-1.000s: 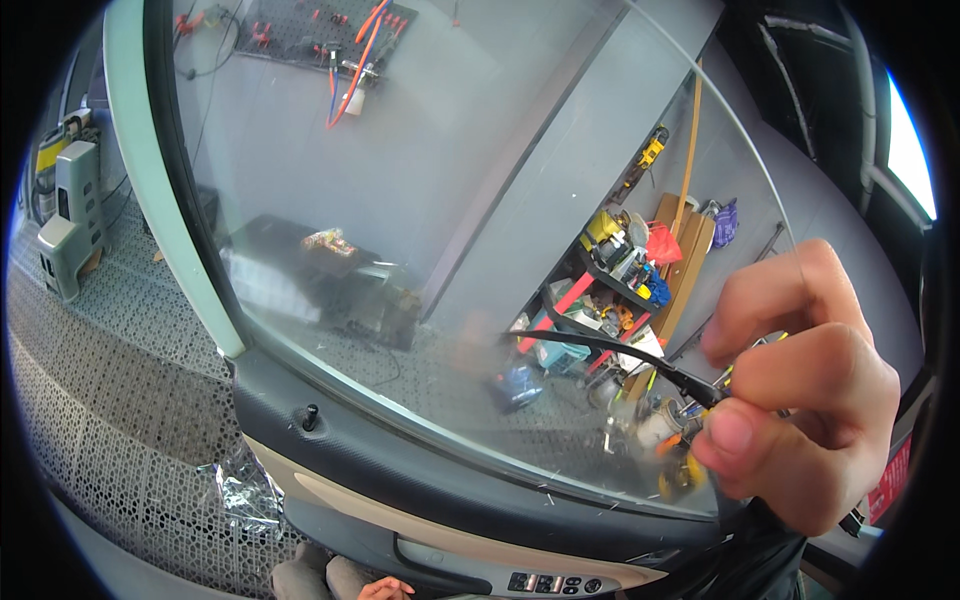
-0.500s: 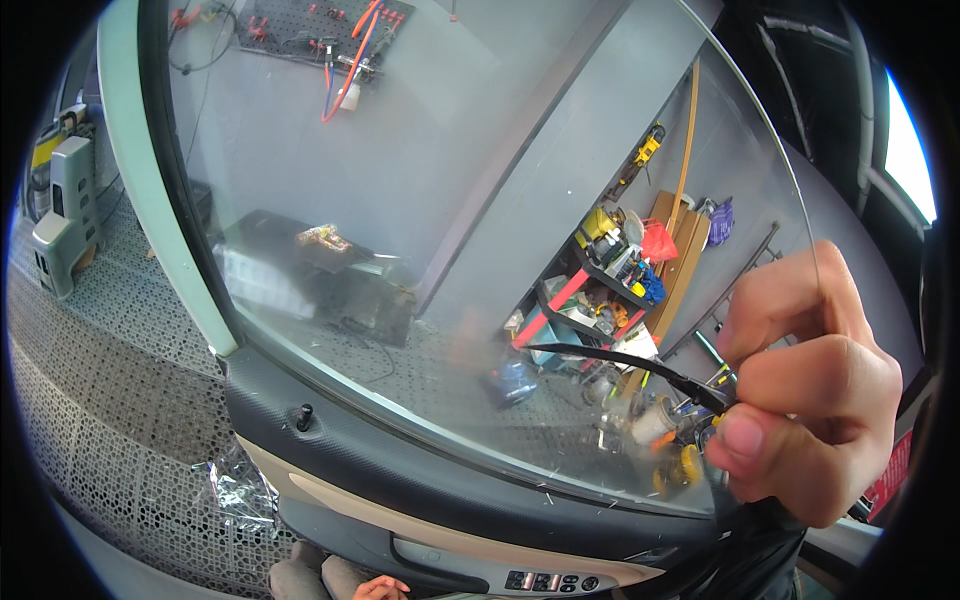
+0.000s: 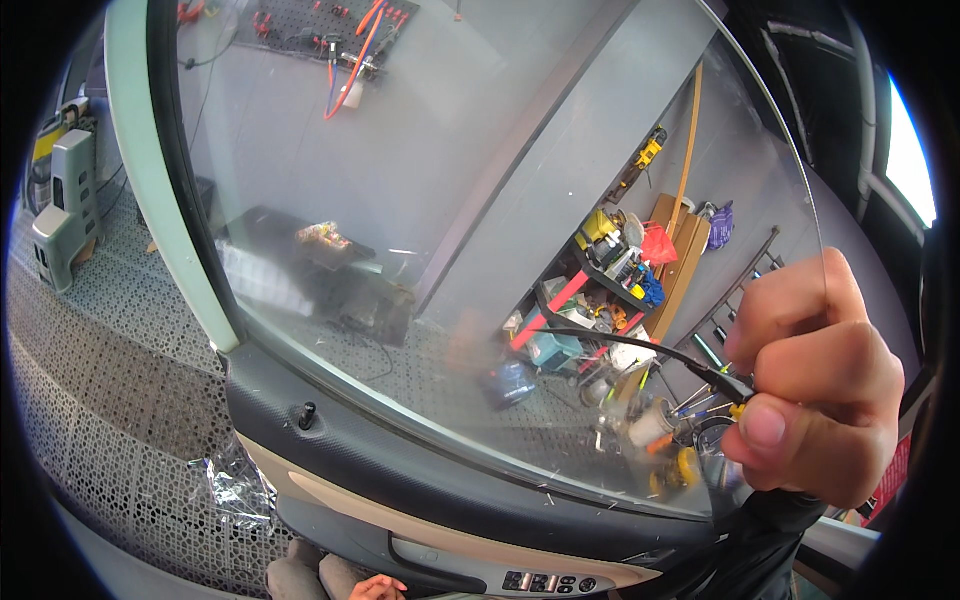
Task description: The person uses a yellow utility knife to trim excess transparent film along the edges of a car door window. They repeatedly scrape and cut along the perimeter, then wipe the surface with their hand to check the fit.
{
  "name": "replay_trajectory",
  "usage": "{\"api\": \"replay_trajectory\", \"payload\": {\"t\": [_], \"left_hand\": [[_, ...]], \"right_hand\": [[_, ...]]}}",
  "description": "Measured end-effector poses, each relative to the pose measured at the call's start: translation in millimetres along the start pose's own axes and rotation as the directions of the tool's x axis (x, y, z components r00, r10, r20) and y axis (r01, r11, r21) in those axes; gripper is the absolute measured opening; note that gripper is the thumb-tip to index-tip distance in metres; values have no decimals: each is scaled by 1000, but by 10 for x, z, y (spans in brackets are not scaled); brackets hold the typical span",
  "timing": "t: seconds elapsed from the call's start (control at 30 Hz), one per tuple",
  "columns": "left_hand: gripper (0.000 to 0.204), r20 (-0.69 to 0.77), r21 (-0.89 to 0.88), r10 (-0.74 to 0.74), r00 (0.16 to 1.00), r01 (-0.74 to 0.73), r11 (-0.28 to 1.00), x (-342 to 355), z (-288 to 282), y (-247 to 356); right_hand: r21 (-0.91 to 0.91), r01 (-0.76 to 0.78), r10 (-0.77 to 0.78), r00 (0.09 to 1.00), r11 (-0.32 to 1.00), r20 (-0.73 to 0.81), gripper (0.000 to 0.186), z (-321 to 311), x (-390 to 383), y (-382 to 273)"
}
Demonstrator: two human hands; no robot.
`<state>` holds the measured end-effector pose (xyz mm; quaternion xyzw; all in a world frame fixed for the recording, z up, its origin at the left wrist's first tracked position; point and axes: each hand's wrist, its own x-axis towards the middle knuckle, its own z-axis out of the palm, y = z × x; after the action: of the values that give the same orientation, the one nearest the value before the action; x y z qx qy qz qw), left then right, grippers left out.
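Note:
My right hand (image 3: pixel 825 385) is closed at the right edge of a car door's window glass (image 3: pixel 420 180). Pinched between its thumb and fingers is a thin black blade-like tool (image 3: pixel 665 350), bent along its length, with a yellow bit near the thumb. The tool points left across the glass, its exact kind unclear. At the bottom edge, beside the grey-trousered knees, only part of my left hand (image 3: pixel 378 588) shows. The frame cuts that hand off, so its grip is unclear. Small white scraps (image 3: pixel 550 500) lie along the lower glass edge.
Below the glass runs the dark door panel (image 3: pixel 350 435) with a lock knob (image 3: pixel 307 415) and window switches (image 3: pixel 545 581). Crumpled clear film (image 3: pixel 240 490) lies on the grated floor (image 3: pixel 120 440). Through the glass appear a loaded tool cart (image 3: pixel 570 300) and a pegboard (image 3: pixel 285 25).
My right hand and the black tool have shifted slightly to the right along the glass. The left hand stays low by the knees.

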<state>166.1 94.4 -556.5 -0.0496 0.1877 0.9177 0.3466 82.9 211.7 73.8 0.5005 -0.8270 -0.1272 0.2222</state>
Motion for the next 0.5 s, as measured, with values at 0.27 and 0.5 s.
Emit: {"api": "replay_trajectory", "payload": {"t": [0.27,0.5], "left_hand": [[8,19,-35,-5,1000,6,999,7,-22,-4],[9,-15,-14,-33,999,33,999,17,-15,10]], "right_hand": [[-30,-101,103,992,994,79,35,-76,-40,-107],[14,23,-23,1000,1000,18,44,-24,26,24]]}}
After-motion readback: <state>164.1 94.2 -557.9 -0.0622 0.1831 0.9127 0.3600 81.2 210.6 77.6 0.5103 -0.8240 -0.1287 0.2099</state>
